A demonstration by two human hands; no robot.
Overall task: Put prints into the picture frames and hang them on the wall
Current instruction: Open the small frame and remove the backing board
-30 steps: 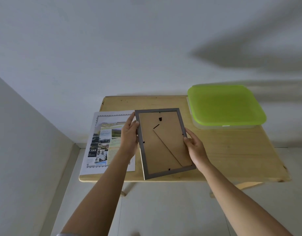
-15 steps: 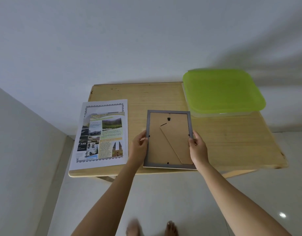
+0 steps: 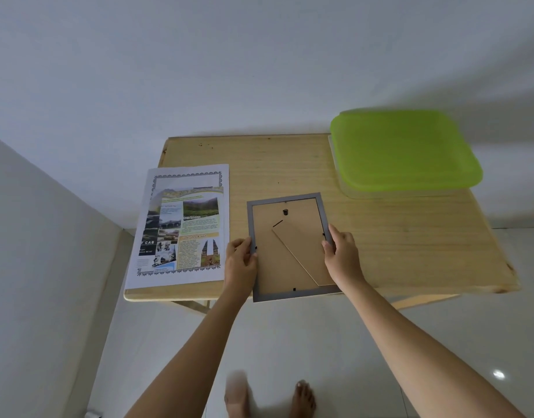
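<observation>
I see a pale wooden bench (image 3: 290, 164) pushed against a white wall (image 3: 229, 61) in a corner, over a glossy white tiled floor (image 3: 335, 342). At its far right sits a clear container with a lime-green lid (image 3: 404, 149). On its left lies a printed sheet (image 3: 184, 227) with photos and text inside a decorative border. The grey picture frame (image 3: 290, 245) lies face down at the near edge, just right of the print, its brown backing board and folded easel stand upward. My left hand (image 3: 240, 260) grips the frame's left rail and my right hand (image 3: 341, 254) grips the right rail.
</observation>
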